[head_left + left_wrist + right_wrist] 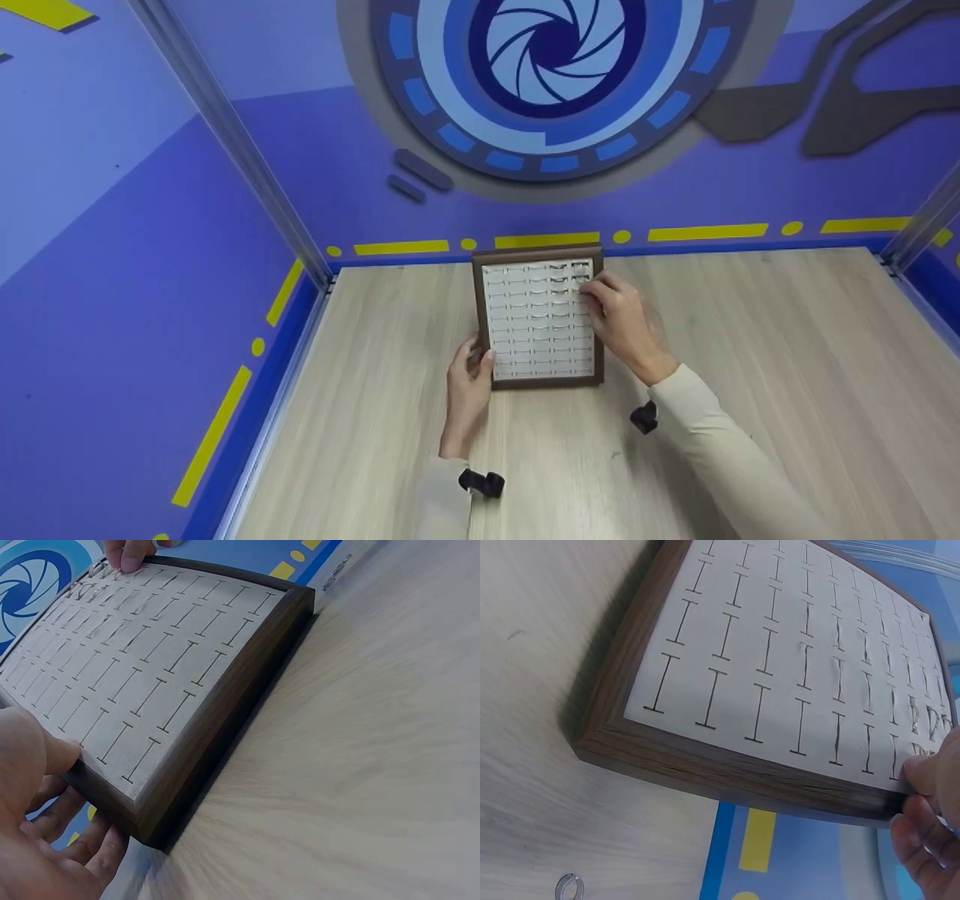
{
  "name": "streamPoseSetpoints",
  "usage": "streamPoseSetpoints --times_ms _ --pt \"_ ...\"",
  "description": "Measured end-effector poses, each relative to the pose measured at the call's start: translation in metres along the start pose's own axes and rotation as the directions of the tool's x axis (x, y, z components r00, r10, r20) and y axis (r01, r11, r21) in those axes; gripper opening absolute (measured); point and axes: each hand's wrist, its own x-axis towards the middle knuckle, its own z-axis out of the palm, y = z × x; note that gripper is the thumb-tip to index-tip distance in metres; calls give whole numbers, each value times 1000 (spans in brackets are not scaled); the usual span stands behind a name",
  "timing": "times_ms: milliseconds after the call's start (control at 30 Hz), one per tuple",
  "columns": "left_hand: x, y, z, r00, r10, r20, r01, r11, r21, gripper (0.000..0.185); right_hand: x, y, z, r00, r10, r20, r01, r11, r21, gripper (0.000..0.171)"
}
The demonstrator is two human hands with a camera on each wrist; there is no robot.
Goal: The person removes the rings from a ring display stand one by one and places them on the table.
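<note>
A ring display tray point(540, 315) with a dark wood frame and a pale slotted pad stands tilted near the back wall. My left hand point(469, 390) grips its lower left edge, with the thumb point(64, 754) on the front and the fingers behind and below. Several silvery rings point(559, 279) sit in slots at the pad's upper right. There my right hand point(622, 319) brings thumb and fingertips together at a slot by the right edge, pinching what looks like a small ring, mostly hidden by the fingers.
A loose silvery ring point(569, 886) lies on the wooden table point(375, 420) at the right. Behind the tray rises the blue printed wall point(300, 157), and another wall point(135, 300) stands along the left side.
</note>
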Motion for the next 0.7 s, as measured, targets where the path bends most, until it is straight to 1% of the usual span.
streamPoseSetpoints --times_ms 133,300,367,467,700 --pt "0 -1 0 1000 -3 1 3 1000 6 43 -1 -1 -4 999 5 35 -5 1000 -3 16" --pt "1 -1 0 1000 14 0 -14 1000 18 42 -2 -2 -10 997 32 74 -31 999 -12 18" --pt "1 -1 -1 1000 23 1 -23 999 23 42 -2 -2 -13 996 39 81 -37 999 -22 18" --pt "2 0 -1 1000 19 5 -19 1000 24 42 -2 -3 -15 996 41 84 -38 999 -33 17" --pt "1 0 -1 1000 16 3 -16 1000 21 42 -5 -4 -20 994 42 100 -42 999 -10 15"
